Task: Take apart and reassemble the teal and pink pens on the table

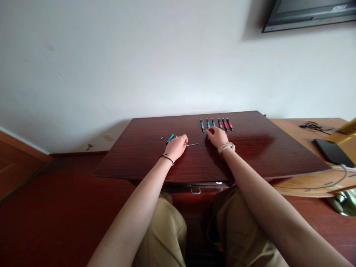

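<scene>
Both forearms stretch over the desk (250, 155), left hand (175, 145) curled over a thin refill (192, 144) beside a teal pen barrel (170, 139), right hand (217, 136) pinching something small, hard to make out, near the far row of pens (216, 124).

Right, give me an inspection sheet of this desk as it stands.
Surface: dark wooden desk, glossy, with a drawer handle under its front edge.
Job's things: row of six pens lying side by side at the back, teal and red; a teal pen part, a small dark cap and a thin refill by the left hand.
Clutter: phone on the lighter side table.
Hands: left hand rests on the desk over the pen parts; right hand touches the near end of the pen row.
Cables: dark cable and a pale cable on the side table.
Surroundings: white wall, screen mounted top right.
</scene>
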Action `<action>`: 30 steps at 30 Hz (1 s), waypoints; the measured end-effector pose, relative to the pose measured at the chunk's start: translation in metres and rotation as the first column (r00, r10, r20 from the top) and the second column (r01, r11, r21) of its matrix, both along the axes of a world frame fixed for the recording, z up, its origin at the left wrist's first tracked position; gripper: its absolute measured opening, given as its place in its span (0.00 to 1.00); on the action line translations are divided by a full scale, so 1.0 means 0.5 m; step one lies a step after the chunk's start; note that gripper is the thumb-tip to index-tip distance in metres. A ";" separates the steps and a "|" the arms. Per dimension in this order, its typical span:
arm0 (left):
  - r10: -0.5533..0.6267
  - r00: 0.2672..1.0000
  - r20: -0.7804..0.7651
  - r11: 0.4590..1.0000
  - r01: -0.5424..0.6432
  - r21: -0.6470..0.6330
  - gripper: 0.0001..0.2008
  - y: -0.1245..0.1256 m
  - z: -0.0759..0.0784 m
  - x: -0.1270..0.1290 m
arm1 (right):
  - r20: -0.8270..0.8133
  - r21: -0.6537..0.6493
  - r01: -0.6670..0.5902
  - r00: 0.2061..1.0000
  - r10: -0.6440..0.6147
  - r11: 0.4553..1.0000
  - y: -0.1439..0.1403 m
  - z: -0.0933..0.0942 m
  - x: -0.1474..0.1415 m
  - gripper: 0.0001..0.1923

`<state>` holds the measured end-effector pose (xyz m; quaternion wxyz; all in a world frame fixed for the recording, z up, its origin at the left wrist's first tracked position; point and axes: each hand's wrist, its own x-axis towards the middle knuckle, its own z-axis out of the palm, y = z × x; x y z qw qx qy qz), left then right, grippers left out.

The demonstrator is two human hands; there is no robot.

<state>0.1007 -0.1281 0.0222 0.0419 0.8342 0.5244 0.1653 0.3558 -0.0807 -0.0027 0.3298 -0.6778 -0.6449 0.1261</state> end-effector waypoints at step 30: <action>0.018 1.000 -0.013 1.000 -0.018 -0.020 0.09 0.000 0.003 0.003 | -0.390 -0.307 -0.287 0.908 0.155 0.907 -0.007 -0.018 -0.027 0.11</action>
